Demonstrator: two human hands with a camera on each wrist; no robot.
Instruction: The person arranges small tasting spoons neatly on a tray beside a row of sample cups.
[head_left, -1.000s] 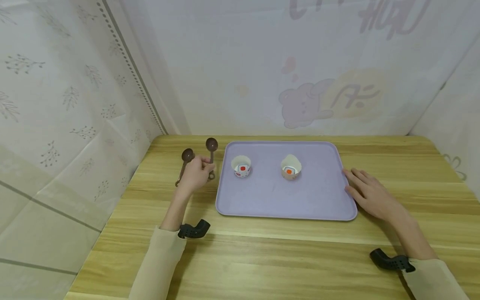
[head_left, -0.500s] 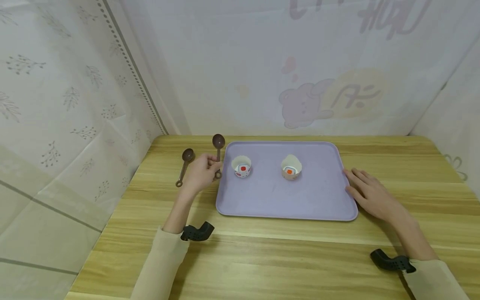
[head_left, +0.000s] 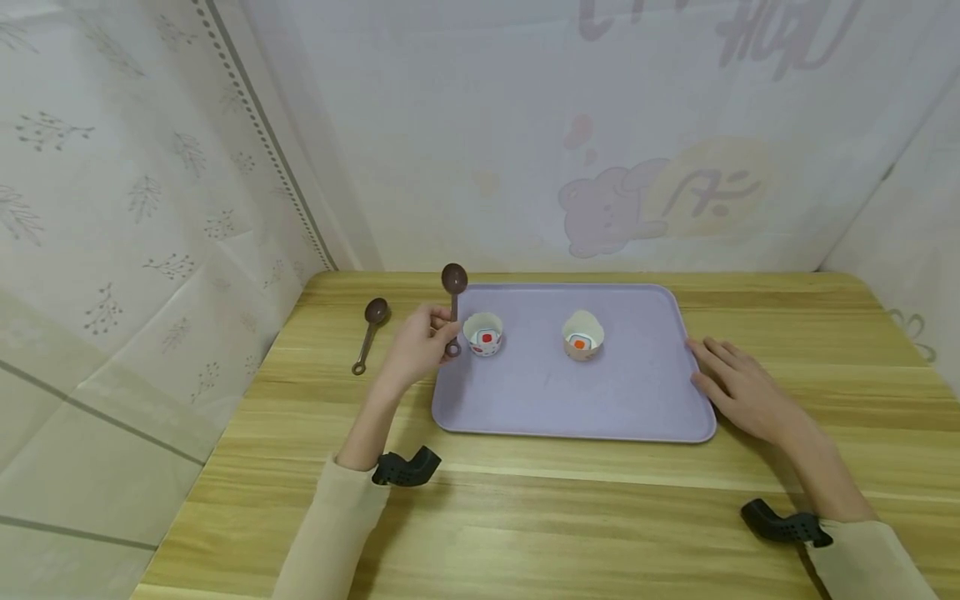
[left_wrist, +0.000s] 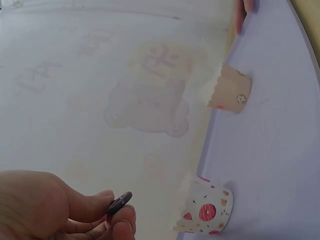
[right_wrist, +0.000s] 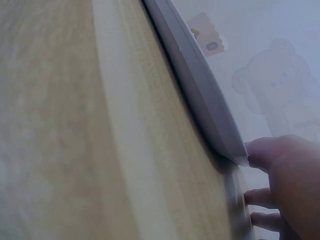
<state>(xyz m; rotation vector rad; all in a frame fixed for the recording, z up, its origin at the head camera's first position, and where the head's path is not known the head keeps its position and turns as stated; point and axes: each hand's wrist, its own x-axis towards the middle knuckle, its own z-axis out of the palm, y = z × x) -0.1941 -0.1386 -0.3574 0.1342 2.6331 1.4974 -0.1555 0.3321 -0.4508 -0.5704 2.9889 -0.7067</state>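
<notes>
Between thumb and fingers, my left hand (head_left: 417, 343) pinches the handle of a brown measuring spoon (head_left: 454, 279), held up over the left edge of a lilac tray (head_left: 540, 408). In the left wrist view only the ring end of the spoon's handle (left_wrist: 120, 202) shows. Just right of this hand, a white patterned paper baking cup (head_left: 483, 335) stands on the tray with a small red-marked piece inside. A tan paper baking cup (head_left: 582, 337) farther right holds an orange-marked piece. My right hand (head_left: 742, 390) rests with extended fingers against the tray's right rim.
A second brown measuring spoon (head_left: 372, 325) lies on the wooden table (head_left: 525, 525) left of the tray. Patterned white cloth (head_left: 465, 150) hangs behind the table and along its sides.
My left hand has carried the measuring spoon rightward, from the bare table beside the tray to above the tray's left edge. My right hand has stayed at the rim.
</notes>
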